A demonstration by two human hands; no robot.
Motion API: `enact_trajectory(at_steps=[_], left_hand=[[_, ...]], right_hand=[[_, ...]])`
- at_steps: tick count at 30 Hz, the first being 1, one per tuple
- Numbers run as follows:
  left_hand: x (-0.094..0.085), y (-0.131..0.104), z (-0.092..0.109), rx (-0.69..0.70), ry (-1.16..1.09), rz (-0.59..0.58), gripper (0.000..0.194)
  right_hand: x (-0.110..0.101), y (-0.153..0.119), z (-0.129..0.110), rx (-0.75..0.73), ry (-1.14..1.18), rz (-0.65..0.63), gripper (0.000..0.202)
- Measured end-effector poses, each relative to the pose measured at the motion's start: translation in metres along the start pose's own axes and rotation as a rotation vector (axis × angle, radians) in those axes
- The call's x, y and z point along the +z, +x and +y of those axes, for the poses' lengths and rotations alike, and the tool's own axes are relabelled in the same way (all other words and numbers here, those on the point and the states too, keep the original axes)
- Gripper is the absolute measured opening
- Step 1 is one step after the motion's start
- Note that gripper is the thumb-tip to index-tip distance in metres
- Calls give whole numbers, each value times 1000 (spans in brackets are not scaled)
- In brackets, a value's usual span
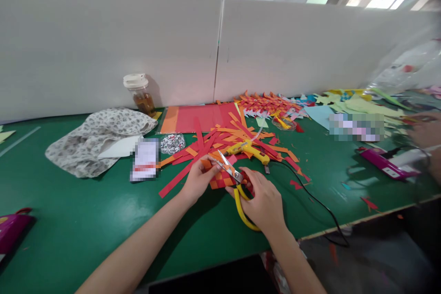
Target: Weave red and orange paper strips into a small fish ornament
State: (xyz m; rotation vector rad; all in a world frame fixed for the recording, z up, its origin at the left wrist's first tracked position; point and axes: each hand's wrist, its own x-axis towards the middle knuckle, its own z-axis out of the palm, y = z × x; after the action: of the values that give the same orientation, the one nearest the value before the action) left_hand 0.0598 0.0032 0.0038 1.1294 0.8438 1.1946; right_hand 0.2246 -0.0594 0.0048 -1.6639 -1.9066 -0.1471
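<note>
So the scissors [238, 176] have chunky yellow handles, partly covered, and shiny silver blades. The blades are parted and aim toward 10–11 o'clock, with the bigger handle loop down at 5. The woven paper piece [221, 180] is a red-and-orange checkerboard, partly hidden, at about 6 o'clock from mid-view. The blades cross over its upper part.

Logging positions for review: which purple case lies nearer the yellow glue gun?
The right purple case, near another person's hand; the left purple case is cut off by the picture's edge.
</note>
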Motion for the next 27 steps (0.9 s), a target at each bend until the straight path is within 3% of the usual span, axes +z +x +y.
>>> enact_trajectory(at_steps=[7,13,17,23,27], left_hand=[[2,0,3,-23,-51,21,28],[-1,1,0,-109,-54,168,28],[-2,1,1,-117,-34,195,31],[-2,1,2,-142,17,211,31],[-3,3,1,-158,30,162,34]], right_hand=[[2,-1,0,17,6,21,49],[-1,0,2,151,89,116,58],[-2,2,3,193,80,149,64],[-10,13,6,189,74,82,63],[-25,24,9,248,225,-17,46]])
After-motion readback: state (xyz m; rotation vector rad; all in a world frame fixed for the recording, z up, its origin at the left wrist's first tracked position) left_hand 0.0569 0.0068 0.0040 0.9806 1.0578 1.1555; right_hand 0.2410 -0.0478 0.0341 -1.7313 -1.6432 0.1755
